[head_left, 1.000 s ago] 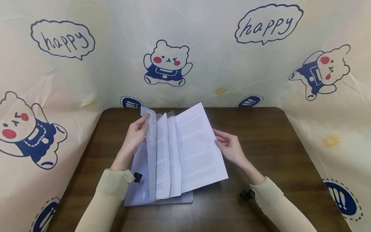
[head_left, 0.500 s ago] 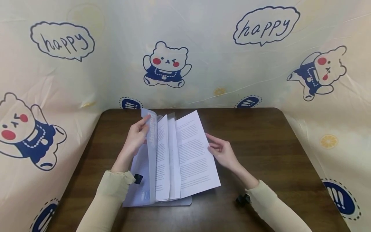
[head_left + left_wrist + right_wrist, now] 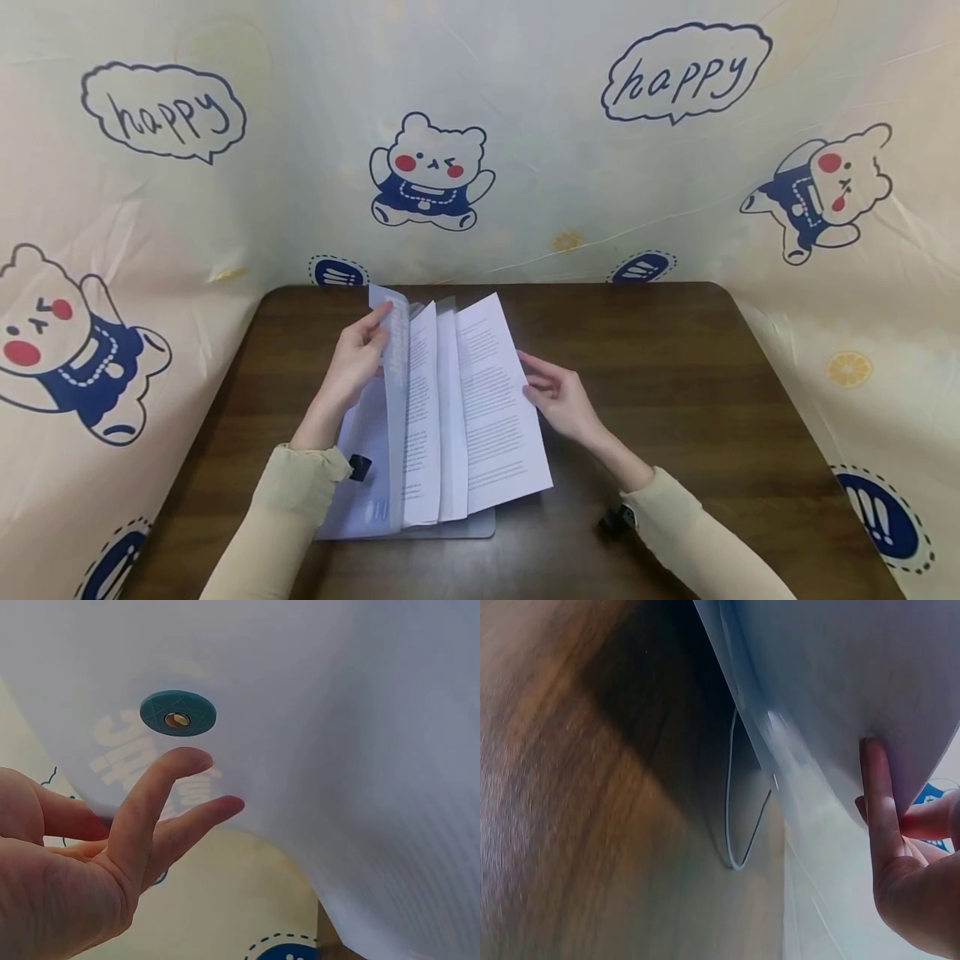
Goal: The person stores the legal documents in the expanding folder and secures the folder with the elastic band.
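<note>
A pale blue, translucent document folder [image 3: 360,479] lies on the table, its cover [image 3: 396,417] raised. My left hand [image 3: 356,354] pinches that cover near its top corner. In the left wrist view, a teal button disc [image 3: 178,705] with a metal rivet sits on the cover just above my fingers [image 3: 146,799]. Several papers [image 3: 422,417] stand fanned inside the folder. To their right, a printed sheet [image 3: 498,400] leans at a tilt, its left part hidden behind them. My right hand [image 3: 562,404] pinches this sheet by its right edge, thumb and fingers on opposite faces.
Beneath everything is a dark brown wooden table [image 3: 660,367]. A thin cord loop [image 3: 728,787] hangs by the folder's edge in the right wrist view. Printed cloth [image 3: 555,183] with bears surrounds the table at the back and sides. Small black cameras [image 3: 617,522] sit at both wrists.
My right hand has moved left with the printed sheet, and less of the sheet now shows beyond the other papers. My left hand keeps its hold on the cover, nearly still.
</note>
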Available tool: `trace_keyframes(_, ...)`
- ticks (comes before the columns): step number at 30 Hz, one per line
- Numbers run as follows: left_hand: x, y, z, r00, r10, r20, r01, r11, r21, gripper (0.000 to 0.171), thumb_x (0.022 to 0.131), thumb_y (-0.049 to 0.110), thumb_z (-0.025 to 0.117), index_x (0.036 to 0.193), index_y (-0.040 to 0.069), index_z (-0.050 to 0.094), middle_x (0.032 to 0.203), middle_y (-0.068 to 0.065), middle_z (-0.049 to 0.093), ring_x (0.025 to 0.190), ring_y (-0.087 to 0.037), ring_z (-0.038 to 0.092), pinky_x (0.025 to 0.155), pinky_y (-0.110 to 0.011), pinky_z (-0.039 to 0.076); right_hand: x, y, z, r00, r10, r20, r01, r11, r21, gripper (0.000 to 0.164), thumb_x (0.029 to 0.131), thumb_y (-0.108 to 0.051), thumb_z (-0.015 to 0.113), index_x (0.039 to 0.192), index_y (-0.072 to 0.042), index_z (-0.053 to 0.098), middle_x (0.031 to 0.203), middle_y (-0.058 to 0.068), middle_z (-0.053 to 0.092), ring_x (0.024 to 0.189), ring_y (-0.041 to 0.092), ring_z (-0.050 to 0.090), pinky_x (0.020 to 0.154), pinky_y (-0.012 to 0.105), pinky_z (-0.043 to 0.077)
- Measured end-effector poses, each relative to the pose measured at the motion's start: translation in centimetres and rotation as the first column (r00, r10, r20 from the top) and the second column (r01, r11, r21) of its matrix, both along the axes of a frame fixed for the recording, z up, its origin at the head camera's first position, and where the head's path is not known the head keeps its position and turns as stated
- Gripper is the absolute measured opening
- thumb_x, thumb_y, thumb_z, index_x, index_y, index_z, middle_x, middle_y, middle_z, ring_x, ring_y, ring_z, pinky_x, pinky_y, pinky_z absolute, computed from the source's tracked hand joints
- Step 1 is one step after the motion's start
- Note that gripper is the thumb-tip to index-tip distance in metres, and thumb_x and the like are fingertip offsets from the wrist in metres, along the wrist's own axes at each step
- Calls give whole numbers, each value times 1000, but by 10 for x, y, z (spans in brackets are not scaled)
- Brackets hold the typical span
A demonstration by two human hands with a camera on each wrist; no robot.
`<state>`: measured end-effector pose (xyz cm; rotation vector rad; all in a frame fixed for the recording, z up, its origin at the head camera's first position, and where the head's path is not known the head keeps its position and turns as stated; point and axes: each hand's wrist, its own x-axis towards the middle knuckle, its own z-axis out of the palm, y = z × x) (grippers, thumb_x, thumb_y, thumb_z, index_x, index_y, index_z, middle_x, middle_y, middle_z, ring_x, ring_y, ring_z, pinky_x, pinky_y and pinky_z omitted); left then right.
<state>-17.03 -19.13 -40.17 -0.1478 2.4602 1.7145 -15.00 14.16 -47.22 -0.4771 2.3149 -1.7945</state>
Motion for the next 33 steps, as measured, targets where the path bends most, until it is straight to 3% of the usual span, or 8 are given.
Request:
trace_keyframes(5,-1,3,-1,1000,11,-17,-12,1000,-22,57,117,11,38,174,14,33,175,-25,39,94,-23,55,65,-24,57,4,-12,-4,1000,0,-4,0,1000,-14,56,103,10,64,158,5,54,133,34,74,108,46,80,68,22,60)
trace_keyframes(8,-2,4,-1,1000,16,-20,-16,1000,-27,57,117,10,38,173,13,34,174,-25,41,85,-16,51,63,-25,56,6,-20,-7,1000,18,0,-18,1000,-25,56,103,9,63,159,7,52,131,36,74,101,44,81,65,35,66)
trace_keyframes(10,-2,5,-1,1000,15,-18,-16,1000,-24,57,116,10,39,173,13,34,174,-25,41,86,-16,52,63,-25,56,8,-24,-9,999,31,14,-31,999,-33,57,104,8,63,159,7,51,131,36,74,97,43,82,66,42,68)
trace_keyframes(14,-2,6,0,1000,16,-18,-16,1000,-17,57,116,10,39,173,13,34,173,-25,42,85,-15,52,63,-27,57,12,-31,-12,998,44,43,-43,998,-41,60,103,9,64,161,5,48,133,36,73,97,43,82,68,42,69)
trace_keyframes(21,-3,8,-2,1000,5,-17,-5,1000,-3,58,116,10,40,174,12,33,172,-26,43,84,-16,52,62,-25,57,16,-41,-17,993,79,88,-71,993,-92,63,102,11,63,162,9,44,130,40,72,91,43,81,71,56,66)
trace_keyframes(28,-4,9,-6,1000,0,-6,0,1000,5,58,116,12,40,174,12,32,165,-30,52,98,-21,59,65,-23,59,20,-49,-20,984,134,117,-121,987,-105,66,102,10,64,164,10,41,131,40,71,89,49,81,70,41,69)
trace_keyframes(33,-4,10,-6,1000,-5,-9,5,1000,15,59,116,12,41,174,12,31,164,-29,53,88,-15,57,65,-24,58,20,-54,-22,978,163,130,-147,981,-123,67,102,12,63,165,11,38,129,42,70,89,53,79,73,47,68)
